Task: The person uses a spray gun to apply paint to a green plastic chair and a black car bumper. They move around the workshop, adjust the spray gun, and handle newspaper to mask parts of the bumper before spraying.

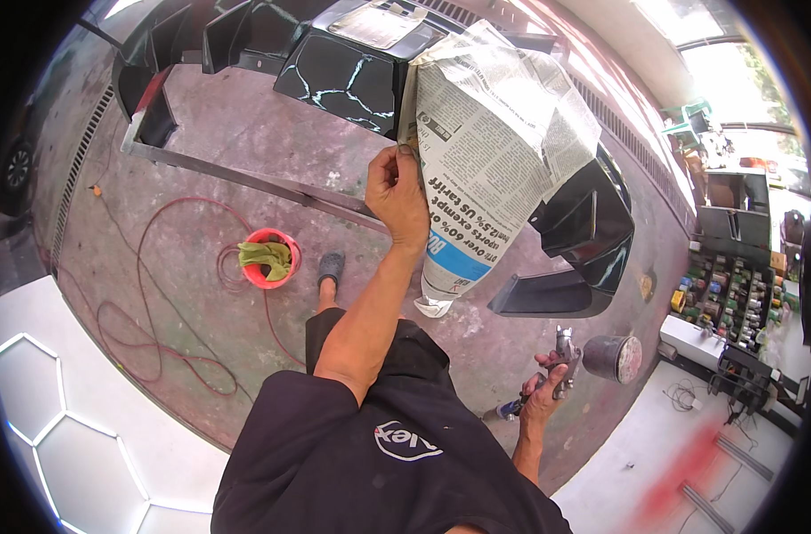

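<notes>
My left hand (398,198) is raised at the left edge of a newspaper sheet (486,169), its fingers curled and pinching near that edge. The newspaper drapes over part of a glossy black car body part (345,82), which looks like a bumper. A tan strip, perhaps masking tape, runs along the sheet's left edge. Low on the right, my right hand (541,388) is wrapped round a spray gun (563,360). The gun's round paint cup (612,359) points to the right. More black panelling (588,227) shows to the right of the newspaper.
A metal stand bar (254,182) runs below the car part. On the floor are a red bucket (270,258) with a yellow-green cloth (265,255) in it and a looping red hose (143,267). Shelves of small cans (735,298) stand at the far right.
</notes>
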Demonstrator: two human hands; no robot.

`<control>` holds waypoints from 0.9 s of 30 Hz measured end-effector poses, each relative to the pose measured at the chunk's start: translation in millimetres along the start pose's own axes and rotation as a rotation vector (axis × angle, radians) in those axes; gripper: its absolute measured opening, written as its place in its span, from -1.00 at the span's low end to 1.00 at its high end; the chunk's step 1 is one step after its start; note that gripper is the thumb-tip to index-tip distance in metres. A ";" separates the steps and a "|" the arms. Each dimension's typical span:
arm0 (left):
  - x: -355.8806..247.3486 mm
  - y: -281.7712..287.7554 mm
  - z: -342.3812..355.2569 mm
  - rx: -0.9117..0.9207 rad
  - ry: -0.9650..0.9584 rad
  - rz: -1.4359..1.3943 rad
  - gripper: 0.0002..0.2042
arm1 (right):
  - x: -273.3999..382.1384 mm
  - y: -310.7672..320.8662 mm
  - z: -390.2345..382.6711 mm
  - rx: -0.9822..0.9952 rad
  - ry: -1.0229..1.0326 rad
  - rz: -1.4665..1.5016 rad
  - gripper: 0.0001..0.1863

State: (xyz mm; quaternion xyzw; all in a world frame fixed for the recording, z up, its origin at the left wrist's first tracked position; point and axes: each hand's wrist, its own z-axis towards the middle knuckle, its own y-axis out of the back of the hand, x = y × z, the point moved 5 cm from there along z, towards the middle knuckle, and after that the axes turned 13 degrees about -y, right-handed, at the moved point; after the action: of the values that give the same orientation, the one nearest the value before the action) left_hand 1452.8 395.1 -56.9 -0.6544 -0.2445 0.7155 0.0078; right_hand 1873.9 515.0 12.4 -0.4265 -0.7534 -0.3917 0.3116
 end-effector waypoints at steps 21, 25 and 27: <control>-9.8 -12.0 -19.8 -0.101 0.119 -0.154 -0.71 | 3.5 -19.4 27.1 0.119 0.003 -0.019 -0.34; -16.0 -16.7 -16.9 -0.153 0.144 -0.211 -0.72 | 2.4 -16.7 31.1 0.122 0.016 -0.059 -0.32; -12.8 -18.0 -15.0 -0.160 0.134 -0.205 -0.74 | 2.0 -14.5 34.2 0.119 0.015 -0.064 -0.31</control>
State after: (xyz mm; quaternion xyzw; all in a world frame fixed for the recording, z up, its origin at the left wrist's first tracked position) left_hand 1463.2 411.8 -38.9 -0.6708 -0.3651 0.6440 0.0449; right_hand 1855.6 540.4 -7.7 -0.3797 -0.7864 -0.3590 0.3293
